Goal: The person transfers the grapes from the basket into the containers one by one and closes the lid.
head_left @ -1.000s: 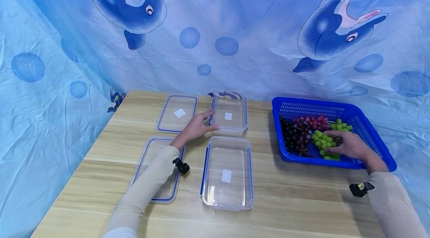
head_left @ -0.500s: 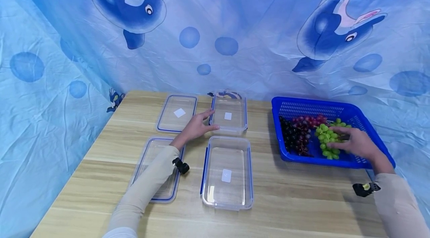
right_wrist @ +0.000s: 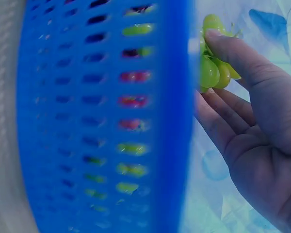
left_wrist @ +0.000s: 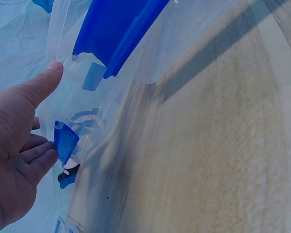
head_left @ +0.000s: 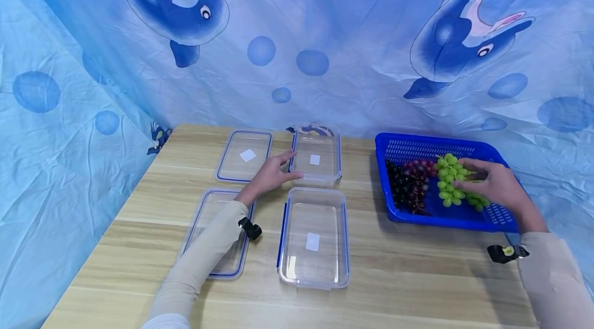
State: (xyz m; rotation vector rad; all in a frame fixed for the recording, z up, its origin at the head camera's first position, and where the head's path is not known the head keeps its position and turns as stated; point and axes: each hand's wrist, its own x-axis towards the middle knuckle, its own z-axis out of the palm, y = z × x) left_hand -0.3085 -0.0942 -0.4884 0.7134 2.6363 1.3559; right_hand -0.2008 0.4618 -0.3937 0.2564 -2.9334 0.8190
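Observation:
My right hand [head_left: 493, 183] pinches a bunch of green grapes [head_left: 448, 177] over the blue basket [head_left: 389, 200]. In the right wrist view, the thumb and fingers hold those grapes [right_wrist: 210, 73] above the basket's rim. Black grapes [head_left: 408, 190], red grapes [head_left: 423, 168] and more green grapes [head_left: 478, 200] lie inside the basket. My left hand [head_left: 270, 177] reaches to the left side of the far clear container [head_left: 320, 146], thumb and fingers spread. In the left wrist view, the thumb and fingertips of this hand [left_wrist: 19, 131] are at the container's edge and its blue clip [left_wrist: 66, 141].
A larger clear container [head_left: 315, 215] with a white label stands nearer on the wooden table [head_left: 394, 288]. Two clear blue-edged lids, a far lid [head_left: 238, 143] and a near lid [head_left: 229, 262], lie on the left. My left forearm crosses the near lid. A dolphin-print sheet [head_left: 357, 19] hangs behind.
My right hand has taken the green grape bunch up from among the other grapes, lifting it above the basket. My left hand stays where it was.

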